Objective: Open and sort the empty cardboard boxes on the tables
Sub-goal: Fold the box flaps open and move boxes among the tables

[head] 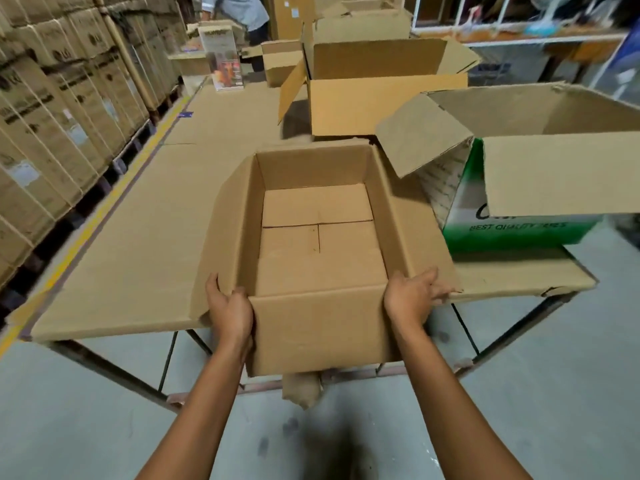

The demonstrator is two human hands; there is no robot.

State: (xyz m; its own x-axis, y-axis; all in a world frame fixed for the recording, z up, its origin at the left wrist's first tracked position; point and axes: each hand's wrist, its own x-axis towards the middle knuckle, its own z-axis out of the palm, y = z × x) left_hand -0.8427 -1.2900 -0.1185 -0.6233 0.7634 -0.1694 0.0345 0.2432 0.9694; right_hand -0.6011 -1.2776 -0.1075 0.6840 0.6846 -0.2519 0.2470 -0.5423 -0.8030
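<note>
Open cardboard box (pixel 318 251), empty, sits at the near edge of the desk (pixel 138 237) with its near wall overhanging. The left hand (pixel 230 306) is curled round the near-left corner, and the right hand (pixel 412 296) round the near-right corner and side flap. Recommended: hold both grips level, lift rather than drag, and clear the green-printed box (pixel 512 233) just beside it on the right.
</note>
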